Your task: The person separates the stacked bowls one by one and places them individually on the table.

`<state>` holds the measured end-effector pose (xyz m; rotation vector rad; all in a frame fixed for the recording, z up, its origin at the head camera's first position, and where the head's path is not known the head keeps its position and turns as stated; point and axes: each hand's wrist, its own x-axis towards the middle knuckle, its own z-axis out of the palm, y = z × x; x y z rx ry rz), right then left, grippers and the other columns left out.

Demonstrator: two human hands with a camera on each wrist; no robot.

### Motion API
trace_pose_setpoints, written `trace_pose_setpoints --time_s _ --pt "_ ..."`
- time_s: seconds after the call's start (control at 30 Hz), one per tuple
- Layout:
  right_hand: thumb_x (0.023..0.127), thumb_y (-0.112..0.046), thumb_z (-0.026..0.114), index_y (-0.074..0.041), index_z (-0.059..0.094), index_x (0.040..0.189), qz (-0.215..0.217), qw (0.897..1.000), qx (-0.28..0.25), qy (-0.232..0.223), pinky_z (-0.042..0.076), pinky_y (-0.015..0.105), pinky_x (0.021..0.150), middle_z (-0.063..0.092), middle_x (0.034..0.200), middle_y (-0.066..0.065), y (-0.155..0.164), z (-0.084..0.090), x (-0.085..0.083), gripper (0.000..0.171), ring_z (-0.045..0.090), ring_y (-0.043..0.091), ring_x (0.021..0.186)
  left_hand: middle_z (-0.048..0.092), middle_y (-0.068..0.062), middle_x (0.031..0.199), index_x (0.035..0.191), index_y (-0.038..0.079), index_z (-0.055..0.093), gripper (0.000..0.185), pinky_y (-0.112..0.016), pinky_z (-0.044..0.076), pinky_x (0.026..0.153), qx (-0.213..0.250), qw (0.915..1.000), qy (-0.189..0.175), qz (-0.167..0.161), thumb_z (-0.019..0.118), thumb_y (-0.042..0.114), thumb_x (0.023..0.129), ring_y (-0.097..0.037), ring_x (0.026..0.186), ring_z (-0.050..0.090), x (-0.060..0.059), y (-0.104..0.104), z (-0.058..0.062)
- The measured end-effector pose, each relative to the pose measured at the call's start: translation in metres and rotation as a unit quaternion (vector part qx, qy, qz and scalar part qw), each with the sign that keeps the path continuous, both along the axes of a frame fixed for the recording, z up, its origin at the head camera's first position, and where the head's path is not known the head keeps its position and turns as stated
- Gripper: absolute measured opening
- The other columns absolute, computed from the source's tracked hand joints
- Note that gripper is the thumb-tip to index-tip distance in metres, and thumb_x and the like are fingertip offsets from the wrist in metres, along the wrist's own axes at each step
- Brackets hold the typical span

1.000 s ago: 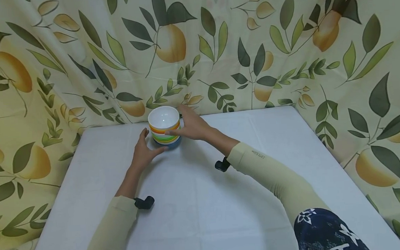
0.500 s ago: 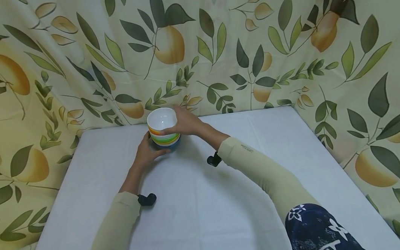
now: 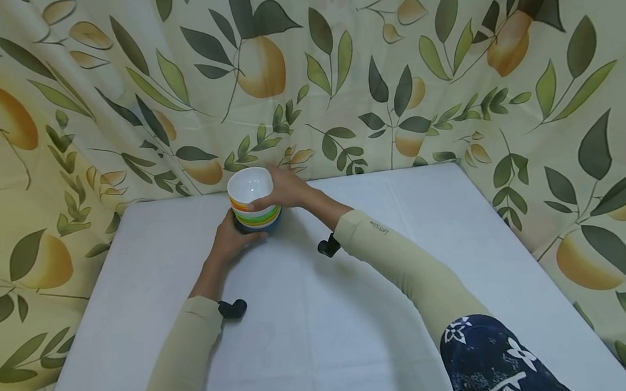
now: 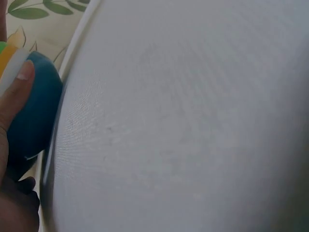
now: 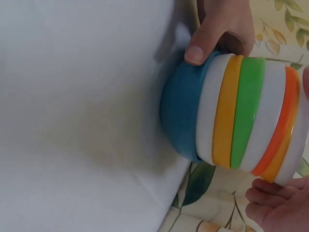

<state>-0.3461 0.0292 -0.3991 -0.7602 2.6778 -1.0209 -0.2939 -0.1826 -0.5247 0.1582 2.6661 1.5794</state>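
Clamps left hand on the blue bowl, right hand on the upper bowls stacked in it, near the far edge of the table, left of centre.

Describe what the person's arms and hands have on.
The left hand and right hand wear no gloves. The left sleeve and right sleeve are pale yellowish-beige; the latter carries dark lettering, too small to read. The left wrist device and right wrist device are small and black. Navy cloth with white flower shapes covers the upper right arm.
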Motion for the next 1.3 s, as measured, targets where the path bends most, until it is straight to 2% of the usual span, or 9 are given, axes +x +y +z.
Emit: trace_pose_setpoints --time_s 0.27,0.53,0.87,1.03,1.3 --pt "0.079 -0.047 0.090 0.001 0.048 0.147 -0.011 1.000 -0.017 0.005 0.057 0.038 0.093 0.065 0.131 0.013 -0.001 -0.003 -0.004 0.093 0.063 0.025 0.117 0.050 -0.013 0.154 0.161 0.010 0.032 0.110 -0.051 0.028 0.125 0.005 0.9999 0.013 -0.002 0.097 0.036 0.076 -0.033 0.146 0.043 -0.003 0.001 0.001" --pt "0.078 -0.051 0.090 0.002 0.046 0.151 -0.028 0.999 -0.016 -0.002 0.058 0.038 0.093 0.065 0.131 0.014 0.000 -0.003 -0.007 0.100 0.064 0.025 0.116 0.052 -0.012 0.151 0.160 0.013 0.034 0.107 -0.052 0.031 0.123 0.009 0.9999 0.011 -0.003 0.097 0.034 0.077 -0.033 0.143 0.045 -0.006 0.003 0.001" --pt "0.078 -0.052 0.089 -0.003 0.049 0.151 -0.044 0.999 -0.028 0.006 0.058 0.039 0.095 0.065 0.133 0.011 0.001 -0.002 -0.011 0.096 0.063 0.024 0.117 0.050 -0.011 0.153 0.160 0.015 0.034 0.106 -0.053 0.026 0.126 0.008 0.9999 0.008 -0.008 0.096 0.035 0.077 -0.032 0.146 0.042 -0.008 0.003 0.002" --pt "0.079 -0.050 0.090 -0.003 0.050 0.150 -0.047 0.998 -0.051 0.001 0.058 0.039 0.095 0.065 0.133 0.011 0.003 0.004 -0.007 0.094 0.063 0.024 0.117 0.050 -0.010 0.153 0.160 0.015 0.033 0.105 -0.053 0.027 0.125 0.014 0.9999 0.005 -0.009 0.096 0.036 0.078 -0.031 0.145 0.042 -0.008 0.003 0.002" --pt "0.079 -0.049 0.089 -0.005 0.048 0.153 -0.052 0.995 -0.081 0.016 0.057 0.041 0.098 0.062 0.138 0.012 0.011 0.023 0.000 0.096 0.061 0.025 0.120 0.049 -0.009 0.154 0.160 0.016 0.033 0.104 -0.052 0.026 0.126 0.019 0.9997 0.011 -0.009 0.095 0.036 0.079 -0.030 0.145 0.042 -0.010 0.005 0.003"
